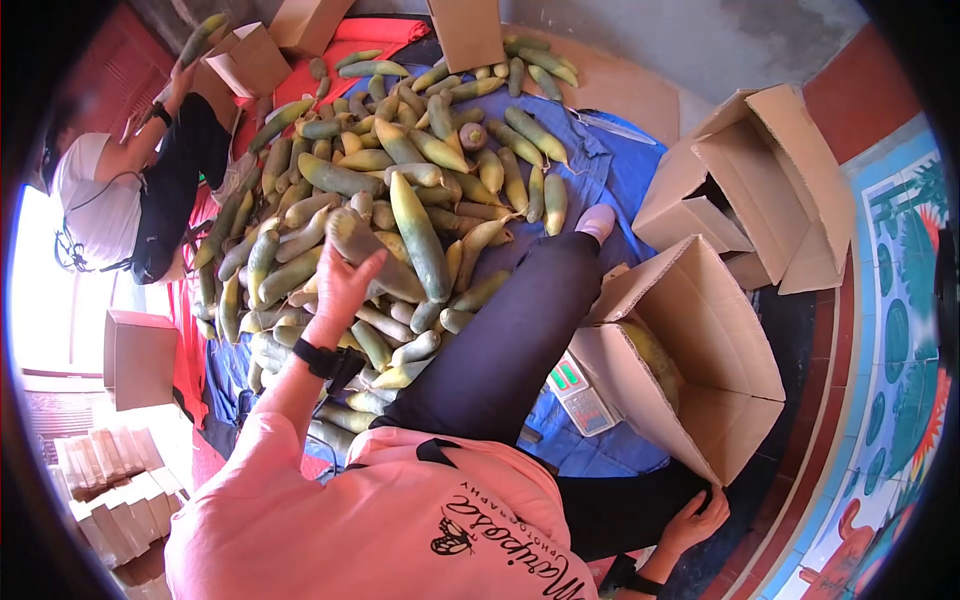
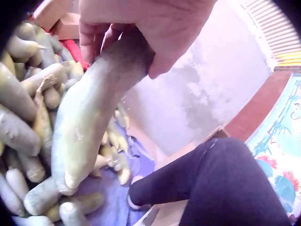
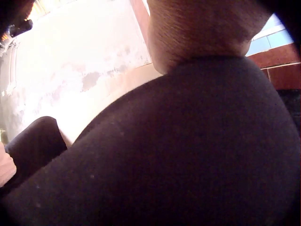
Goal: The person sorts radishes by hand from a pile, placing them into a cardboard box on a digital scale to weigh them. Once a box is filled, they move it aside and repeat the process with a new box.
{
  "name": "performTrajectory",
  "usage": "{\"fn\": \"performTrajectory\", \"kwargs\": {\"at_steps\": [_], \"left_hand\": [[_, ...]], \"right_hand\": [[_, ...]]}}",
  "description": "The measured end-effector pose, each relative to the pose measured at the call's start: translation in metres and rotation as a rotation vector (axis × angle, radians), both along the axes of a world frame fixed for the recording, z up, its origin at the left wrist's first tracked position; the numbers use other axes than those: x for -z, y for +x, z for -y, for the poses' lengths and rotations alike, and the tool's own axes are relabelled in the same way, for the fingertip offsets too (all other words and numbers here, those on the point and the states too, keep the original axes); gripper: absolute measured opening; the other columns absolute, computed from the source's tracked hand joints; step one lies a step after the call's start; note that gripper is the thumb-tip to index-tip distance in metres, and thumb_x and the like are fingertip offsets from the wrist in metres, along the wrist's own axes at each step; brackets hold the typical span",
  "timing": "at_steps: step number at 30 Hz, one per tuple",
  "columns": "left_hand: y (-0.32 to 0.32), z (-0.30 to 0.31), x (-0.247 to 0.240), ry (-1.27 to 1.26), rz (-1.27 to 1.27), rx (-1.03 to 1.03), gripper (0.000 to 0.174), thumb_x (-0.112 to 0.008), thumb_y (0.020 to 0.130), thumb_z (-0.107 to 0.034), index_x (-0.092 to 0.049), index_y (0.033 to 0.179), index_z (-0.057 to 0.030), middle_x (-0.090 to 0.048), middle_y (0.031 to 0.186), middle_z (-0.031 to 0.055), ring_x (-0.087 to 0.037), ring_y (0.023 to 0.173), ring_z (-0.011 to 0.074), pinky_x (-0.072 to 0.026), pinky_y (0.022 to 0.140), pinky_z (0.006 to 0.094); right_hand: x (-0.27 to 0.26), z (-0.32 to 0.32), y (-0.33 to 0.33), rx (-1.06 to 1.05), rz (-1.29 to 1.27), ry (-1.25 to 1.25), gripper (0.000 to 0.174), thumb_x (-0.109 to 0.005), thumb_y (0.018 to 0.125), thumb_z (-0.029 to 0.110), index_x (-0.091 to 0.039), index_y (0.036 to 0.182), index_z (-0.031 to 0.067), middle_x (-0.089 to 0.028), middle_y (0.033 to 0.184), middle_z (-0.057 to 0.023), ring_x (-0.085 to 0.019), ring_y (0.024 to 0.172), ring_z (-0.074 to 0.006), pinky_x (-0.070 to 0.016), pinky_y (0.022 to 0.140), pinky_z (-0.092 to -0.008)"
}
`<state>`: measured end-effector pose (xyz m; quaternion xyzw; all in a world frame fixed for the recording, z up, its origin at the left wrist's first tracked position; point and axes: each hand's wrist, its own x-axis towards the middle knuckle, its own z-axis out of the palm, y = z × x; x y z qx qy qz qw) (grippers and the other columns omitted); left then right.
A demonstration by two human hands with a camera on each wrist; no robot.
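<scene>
Gripped a long, down-slanting vegetable (image 2: 96, 96) in the left hand (image 1: 345, 290), well apart from the carton (image 1: 715, 350) beside a relaxed right hand (image 1: 695, 521)!

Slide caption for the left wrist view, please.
Left hand grips one end of a long green vegetable, with a pile of similar vegetables on blue sheeting behind it.

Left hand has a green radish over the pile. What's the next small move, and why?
Probably swing the left hand rightward, carrying its green radish toward the open carton by the digital scale: the radish is gripped, and that carton already shows similar produce inside.
</scene>
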<state>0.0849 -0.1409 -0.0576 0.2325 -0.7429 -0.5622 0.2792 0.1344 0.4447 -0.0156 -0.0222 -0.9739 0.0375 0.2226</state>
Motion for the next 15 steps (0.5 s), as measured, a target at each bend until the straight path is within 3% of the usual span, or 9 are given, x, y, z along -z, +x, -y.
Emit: {"fn": "performTrajectory", "kwargs": {"at_steps": [1,4,6,8,11,14,15], "left_hand": [[-0.004,0.000,-0.014,0.056,-0.064,0.008,0.046,-0.072,0.076,-0.009,-0.048,0.115,0.0009,-0.059,0.106,0.0083,-0.057,0.093,0.0152,-0.0461,0.083,0.0278],[-0.013,-0.015,-0.064,0.143,-0.144,-0.124,0.041,-0.069,0.080,-0.023,-0.051,0.110,-0.0011,-0.059,0.104,0.0066,-0.054,0.095,0.0133,-0.0423,0.085,0.0281],[-0.014,-0.018,-0.086,0.326,-0.174,-0.108,0.039,-0.068,0.081,-0.027,-0.053,0.108,-0.0026,-0.061,0.101,0.0049,-0.058,0.092,0.0143,-0.0450,0.084,0.0294],[-0.016,-0.020,-0.094,0.489,-0.262,-0.010,0.040,-0.066,0.083,-0.028,-0.052,0.110,-0.0022,-0.060,0.104,0.0053,-0.059,0.093,0.0152,-0.0455,0.085,0.0309],[-0.017,-0.048,-0.117,0.664,-0.237,0.175,0.041,-0.065,0.083,-0.027,-0.050,0.112,-0.0018,-0.059,0.106,0.0054,-0.058,0.096,0.0163,-0.0457,0.087,0.0329],[-0.016,-0.089,-0.125,0.619,-0.158,0.284,0.045,-0.062,0.084,-0.031,-0.050,0.114,0.0014,-0.061,0.106,0.0086,-0.059,0.097,0.0172,-0.0451,0.088,0.0322],[-0.016,-0.098,-0.123,0.635,-0.106,0.361,0.046,-0.065,0.083,-0.030,-0.049,0.114,0.0005,-0.060,0.107,0.0075,-0.058,0.096,0.0153,-0.0445,0.088,0.0313]], "right_hand": [[0.000,0.000,0.000,0.002,-0.013,-0.049,0.019,-0.053,0.084,0.005,-0.056,0.100,-0.0036,-0.056,0.097,-0.0177,-0.052,0.091,-0.0341,-0.0408,0.081,-0.0416],[-0.006,0.007,0.001,0.020,-0.056,-0.219,0.019,-0.052,0.086,0.004,-0.056,0.103,-0.0035,-0.057,0.098,-0.0163,-0.054,0.092,-0.0305,-0.0429,0.083,-0.0381],[-0.020,0.018,-0.001,0.039,-0.088,-0.338,0.020,-0.051,0.087,0.003,-0.055,0.105,-0.0034,-0.057,0.099,-0.0155,-0.056,0.091,-0.0277,-0.0446,0.083,-0.0356],[-0.042,0.033,-0.005,0.016,-0.172,-0.209,0.019,-0.049,0.089,0.004,-0.055,0.106,-0.0039,-0.057,0.100,-0.0155,-0.057,0.092,-0.0253,-0.0452,0.084,-0.0332],[-0.074,0.058,-0.010,-0.062,-0.192,-0.252,0.021,-0.047,0.088,0.003,-0.054,0.106,-0.0045,-0.056,0.102,-0.0159,-0.056,0.091,-0.0258,-0.0447,0.083,-0.0336],[-0.101,0.093,-0.013,-0.190,-0.177,-0.312,0.023,-0.045,0.087,0.004,-0.053,0.107,-0.0044,-0.056,0.103,-0.0159,-0.054,0.092,-0.0262,-0.0440,0.082,-0.0344],[-0.105,0.103,-0.014,-0.275,-0.130,-0.360,0.028,-0.049,0.086,0.013,-0.053,0.108,-0.0041,-0.056,0.103,-0.0168,-0.054,0.093,-0.0291,-0.0435,0.083,-0.0374]]}}
